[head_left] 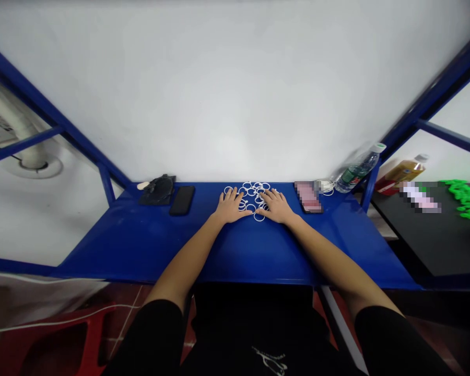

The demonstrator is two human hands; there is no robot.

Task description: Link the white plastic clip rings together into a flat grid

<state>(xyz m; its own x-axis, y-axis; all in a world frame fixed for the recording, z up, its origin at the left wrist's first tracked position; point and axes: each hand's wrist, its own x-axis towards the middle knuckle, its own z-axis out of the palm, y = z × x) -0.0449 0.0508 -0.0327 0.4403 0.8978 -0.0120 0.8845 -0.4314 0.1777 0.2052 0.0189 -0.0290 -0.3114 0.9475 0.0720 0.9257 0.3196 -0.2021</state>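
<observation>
1. Head view, the hands: the left hand [230, 207] and the right hand [277, 207] lie palm down with fingers spread wide, thumbs pointing in toward each other but apart; neither visibly grips anything, though what lies beneath the palms is hidden and I cannot tell whether a ring is pressed there.
2. Head view, the rings: white rings [252, 195] lie in a loose, overlapping cluster between and partly under the hands, toward the back of the blue table [250, 253], near the white wall [235, 94]; the flat hands flank them, a pose that probably suits covering or bounding many light, thin pieces better than a pinch would.
3. Head view, the surroundings: a black phone [182, 200] and a crumpled black bag [159, 189] lie on the left; a phone with a pink screen [308, 196], a white cable [327, 186] and a clear bottle [356, 171] are on the right; all sit well apart from the rings, perhaps so the middle serves the hands; farther right, green pieces [468, 197] rest on a black table [434, 237].
</observation>
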